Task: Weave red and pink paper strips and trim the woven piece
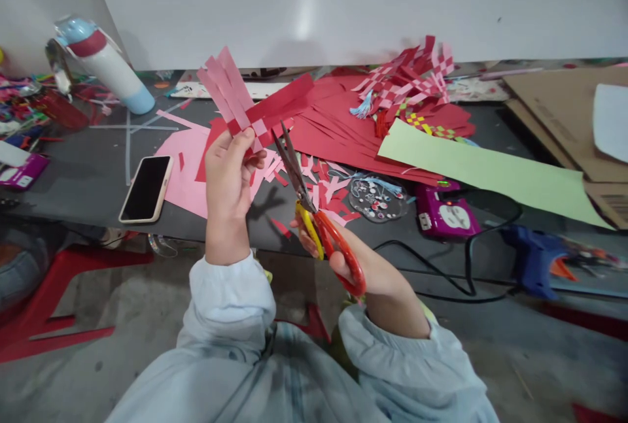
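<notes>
Left of centre in the upper half of the frame, a woven paper piece (259, 109) sits pinched between the thumb and fingers of the left hand (226, 168). Pale pink strips fan toward the upper left, deep red ones stretch to the right, and a small pink-and-red check shows where they cross. Near the centre, the right hand (367, 261) grips scissors (306, 197) with orange-red and yellow handles, blades pointing up beside the weave. Paper scraps (338, 195) litter the dark bench (105, 171) behind.
</notes>
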Action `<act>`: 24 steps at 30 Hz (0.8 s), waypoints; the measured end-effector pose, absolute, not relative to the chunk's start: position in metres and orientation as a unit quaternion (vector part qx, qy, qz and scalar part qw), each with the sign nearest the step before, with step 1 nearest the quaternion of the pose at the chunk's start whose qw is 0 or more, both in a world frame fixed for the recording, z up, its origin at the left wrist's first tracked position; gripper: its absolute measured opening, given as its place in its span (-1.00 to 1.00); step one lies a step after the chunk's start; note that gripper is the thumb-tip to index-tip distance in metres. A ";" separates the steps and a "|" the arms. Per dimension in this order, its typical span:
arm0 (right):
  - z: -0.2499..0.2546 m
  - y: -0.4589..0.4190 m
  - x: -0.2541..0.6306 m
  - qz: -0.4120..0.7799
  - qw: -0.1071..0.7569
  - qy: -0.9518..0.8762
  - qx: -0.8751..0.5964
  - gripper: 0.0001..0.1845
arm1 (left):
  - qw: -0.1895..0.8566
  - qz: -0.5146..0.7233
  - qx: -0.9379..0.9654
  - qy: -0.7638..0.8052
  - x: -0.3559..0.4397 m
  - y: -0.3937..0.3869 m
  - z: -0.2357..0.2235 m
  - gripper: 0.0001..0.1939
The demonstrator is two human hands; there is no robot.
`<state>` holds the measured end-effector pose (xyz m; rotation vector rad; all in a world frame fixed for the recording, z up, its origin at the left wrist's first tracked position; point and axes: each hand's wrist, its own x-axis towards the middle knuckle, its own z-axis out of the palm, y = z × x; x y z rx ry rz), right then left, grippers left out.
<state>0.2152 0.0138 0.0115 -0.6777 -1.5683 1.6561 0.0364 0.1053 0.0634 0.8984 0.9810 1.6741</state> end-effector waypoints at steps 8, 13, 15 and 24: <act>0.009 0.013 0.208 0.635 0.367 -0.620 -0.281 -0.35 | 0.521 0.670 0.365 0.383 0.031 0.103 0.064 -0.85; 0.005 0.012 0.207 0.635 0.381 -0.602 -0.298 -0.38 | 0.535 0.632 0.407 0.386 0.032 0.099 0.067 -0.83; 0.003 0.011 0.207 0.633 0.390 -0.594 -0.307 -0.40 | 0.547 0.607 0.425 0.391 0.032 0.098 0.067 -0.80; -0.002 0.015 0.210 0.613 0.398 -0.596 -0.332 -0.43 | 0.531 0.578 0.458 0.418 0.035 0.096 0.062 -0.75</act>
